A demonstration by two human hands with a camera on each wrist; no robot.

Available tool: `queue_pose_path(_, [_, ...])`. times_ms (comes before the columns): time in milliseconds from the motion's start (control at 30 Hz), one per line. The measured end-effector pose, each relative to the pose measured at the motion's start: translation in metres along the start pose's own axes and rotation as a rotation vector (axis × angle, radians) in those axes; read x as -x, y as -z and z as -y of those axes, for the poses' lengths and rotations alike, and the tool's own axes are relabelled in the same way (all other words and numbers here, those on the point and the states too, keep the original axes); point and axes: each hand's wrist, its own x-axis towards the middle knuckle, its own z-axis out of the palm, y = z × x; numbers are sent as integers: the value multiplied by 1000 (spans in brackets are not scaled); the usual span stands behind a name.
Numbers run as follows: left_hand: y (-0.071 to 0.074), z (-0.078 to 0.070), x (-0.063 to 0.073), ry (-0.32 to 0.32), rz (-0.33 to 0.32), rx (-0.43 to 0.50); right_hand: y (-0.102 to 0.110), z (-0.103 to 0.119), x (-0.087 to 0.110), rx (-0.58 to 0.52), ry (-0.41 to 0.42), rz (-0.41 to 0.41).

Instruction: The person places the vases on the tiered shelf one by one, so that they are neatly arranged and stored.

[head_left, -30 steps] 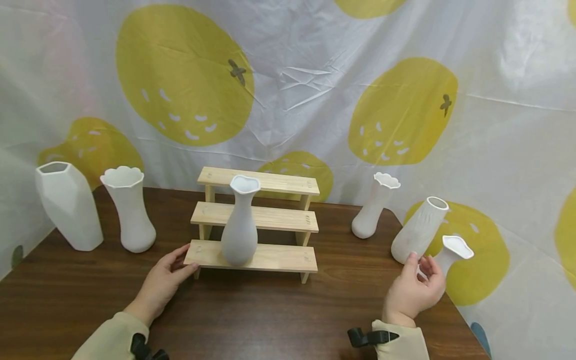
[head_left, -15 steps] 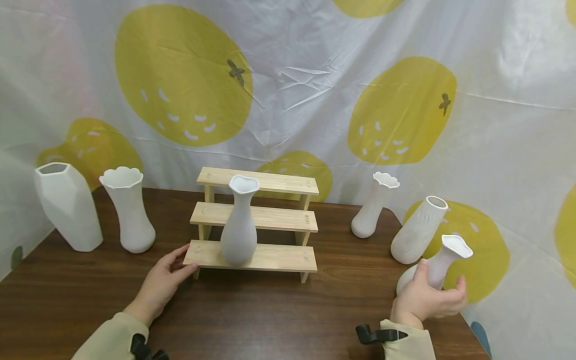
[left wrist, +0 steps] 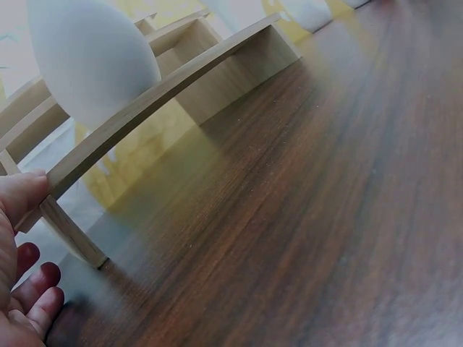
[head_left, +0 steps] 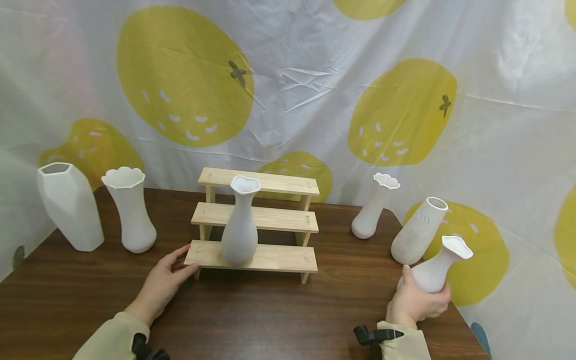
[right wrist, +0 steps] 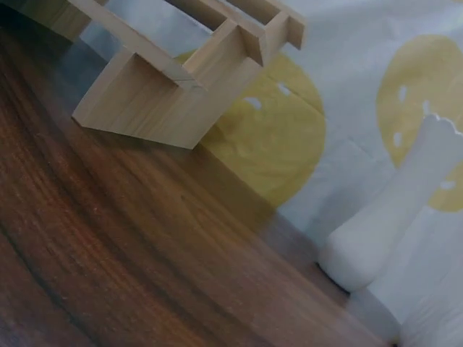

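Note:
A white vase (head_left: pixel 429 272) with a flared, wavy rim stands at the right table edge. My right hand (head_left: pixel 416 302) holds its lower body, thumb on the near-left side and fingers round the right; its base is hidden behind the hand. In the head view my left hand (head_left: pixel 162 282) grips the left end of the bottom step of a three-step wooden display stand (head_left: pixel 279 257). The left wrist view shows that thumb (left wrist: pixel 25 191) against the board's end, other fingers curled below. A second white vase (head_left: pixel 240 235) with a slim neck stands on this bottom step.
To the left on the brown table (head_left: pixel 252 320) are a faceted white vase (head_left: pixel 72 210) and a scalloped-rim vase (head_left: pixel 130 210). To the right stand another scalloped vase (head_left: pixel 373 207) and a textured cylindrical one (head_left: pixel 418 232). A fruit-print curtain (head_left: pixel 297 95) hangs behind.
My right hand has moved from in front of the right-hand vase to its lower body, first opening its fingers, then wrapping them round it. My left hand stays on the stand.

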Motion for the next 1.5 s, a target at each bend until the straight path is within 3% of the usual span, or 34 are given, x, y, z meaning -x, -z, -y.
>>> queue_pose_path(200, [-1, 1, 0, 1, 4, -16, -3, -6, 1, -38, -7, -46])
queue_pose_path(400, [-1, 1, -1, 0, 5, -20, -2, -6, 3, 15, -40, -72])
queue_pose_path(833, [-1, 2, 0, -6, 3, -2, 2, -5, 2, 9, -56, -35])
queue_pose_path(1000, [0, 2, 0, -11, 5, 5, -1, -2, 7, -22, 0, -21])
queue_pose_path(1133, [0, 1, 0, -14, 6, 8, -5, 0, 12, -61, 62, 35])
queue_pose_path(1500, [0, 1, 0, -21, 6, 11, -16, 9, 41, -223, 197, 319])
